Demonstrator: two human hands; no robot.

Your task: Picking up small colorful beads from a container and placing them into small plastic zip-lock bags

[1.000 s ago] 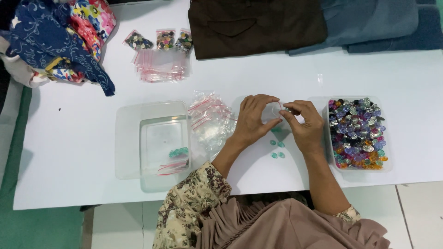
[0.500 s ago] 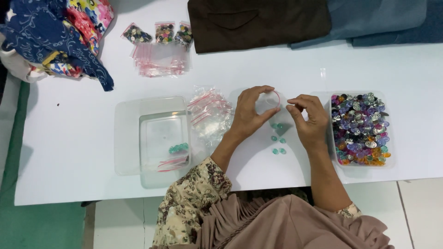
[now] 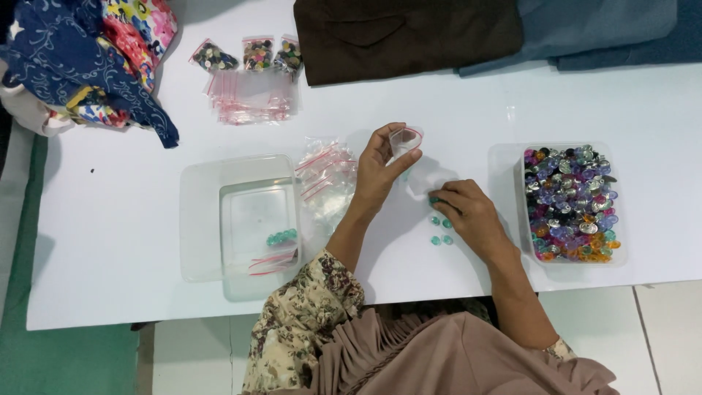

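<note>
left sleeve point(image 3: 303, 322) — floral, beige-brown print | garment point(image 3: 439, 362) — taupe, pleated | right wrist — patterned cuff point(image 3: 559, 350), bare forearm

White table point(image 3: 110, 241) under even light; pale tiled floor point(image 3: 658, 329) below, green floor point(image 3: 66, 358) left.
</note>
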